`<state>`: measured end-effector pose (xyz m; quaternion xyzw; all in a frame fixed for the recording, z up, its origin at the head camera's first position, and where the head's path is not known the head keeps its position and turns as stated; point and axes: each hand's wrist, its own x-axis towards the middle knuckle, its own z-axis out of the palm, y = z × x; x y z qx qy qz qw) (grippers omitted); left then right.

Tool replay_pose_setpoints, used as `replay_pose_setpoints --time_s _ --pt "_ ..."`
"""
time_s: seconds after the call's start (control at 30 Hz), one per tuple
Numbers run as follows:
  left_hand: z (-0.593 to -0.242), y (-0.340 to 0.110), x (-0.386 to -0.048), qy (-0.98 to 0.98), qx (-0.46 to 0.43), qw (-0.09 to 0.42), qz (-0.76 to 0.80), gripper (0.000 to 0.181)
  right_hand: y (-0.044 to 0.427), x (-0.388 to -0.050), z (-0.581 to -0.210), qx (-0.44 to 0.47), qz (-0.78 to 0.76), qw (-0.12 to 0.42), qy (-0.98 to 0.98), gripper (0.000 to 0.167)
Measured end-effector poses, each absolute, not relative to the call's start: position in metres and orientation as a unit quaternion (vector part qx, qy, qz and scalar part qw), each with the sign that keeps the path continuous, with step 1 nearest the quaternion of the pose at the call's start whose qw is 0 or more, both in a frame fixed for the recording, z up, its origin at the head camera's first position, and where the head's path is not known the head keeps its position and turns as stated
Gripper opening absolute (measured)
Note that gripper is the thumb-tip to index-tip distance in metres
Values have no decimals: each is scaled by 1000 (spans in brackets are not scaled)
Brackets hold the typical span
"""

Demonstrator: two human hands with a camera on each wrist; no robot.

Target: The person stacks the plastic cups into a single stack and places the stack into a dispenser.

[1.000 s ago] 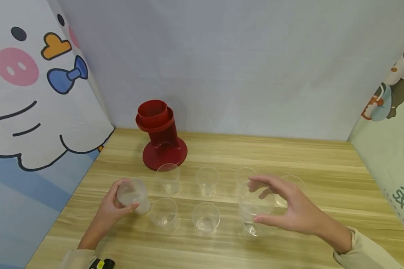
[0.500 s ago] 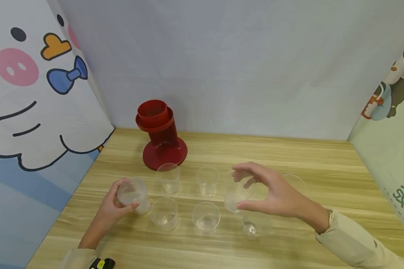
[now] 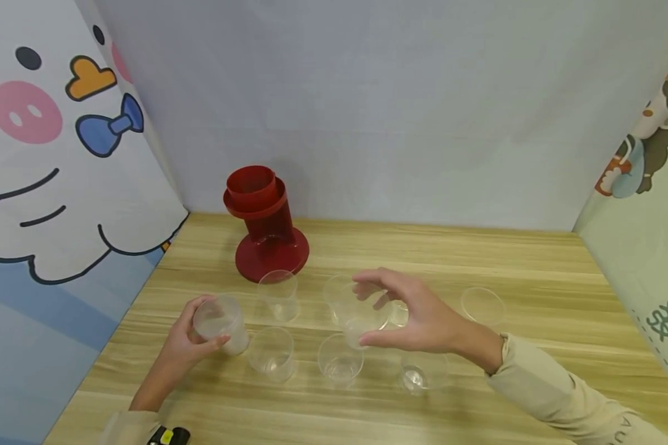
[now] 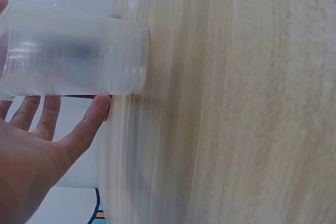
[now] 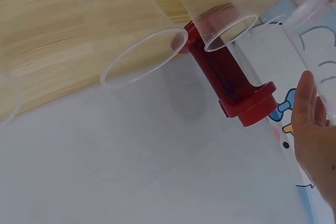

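Observation:
Near the table's left side, my left hand (image 3: pixel 180 349) grips a frosted stack of clear plastic cups (image 3: pixel 231 330), thumb and fingers curled around it. In the left wrist view the base of the cup stack (image 4: pixel 123 59) sits close to or on the tabletop. My right hand (image 3: pixel 425 318) holds a clear plastic cup (image 3: pixel 362 324) between thumb and fingers, above the middle of the table. That cup overlaps a back-row cup (image 3: pixel 339 293) and a front-row cup (image 3: pixel 341 364) in the head view; one more cup is partly hidden behind the right hand.
Other clear cups stand in two rows: a back-left cup (image 3: pixel 281 303), a front-left cup (image 3: pixel 273 358), a front-right cup (image 3: pixel 423 374) and a far-right cup (image 3: pixel 483 306). Behind them rises a red stand (image 3: pixel 269 232) with a round base. Fabric walls enclose the wooden table (image 3: pixel 534 266).
My right hand has moved left with the cup it holds, from over the right-hand cups to the middle. My left hand and its cup stack have stayed in place.

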<state>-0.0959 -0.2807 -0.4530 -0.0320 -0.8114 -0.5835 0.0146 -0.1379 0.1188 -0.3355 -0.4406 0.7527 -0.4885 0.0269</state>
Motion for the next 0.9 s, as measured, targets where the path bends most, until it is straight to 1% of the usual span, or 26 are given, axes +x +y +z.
replay_pose_setpoints --time_s 0.23,0.4,0.63,0.9 --pt "-453 -281 -96 -829 -24 18 -559 73 106 -141 -342 -448 -486 24 750 70" --pt "-455 -283 -97 -829 -25 12 -559 74 96 -143 -342 -451 -485 27 749 71" --pt "-454 -285 -100 -831 -34 9 -555 72 80 -145 -343 -463 -494 28 735 71" --pt "-454 -284 -99 -812 -48 9 -581 71 66 -146 -342 -469 -497 37 730 71"
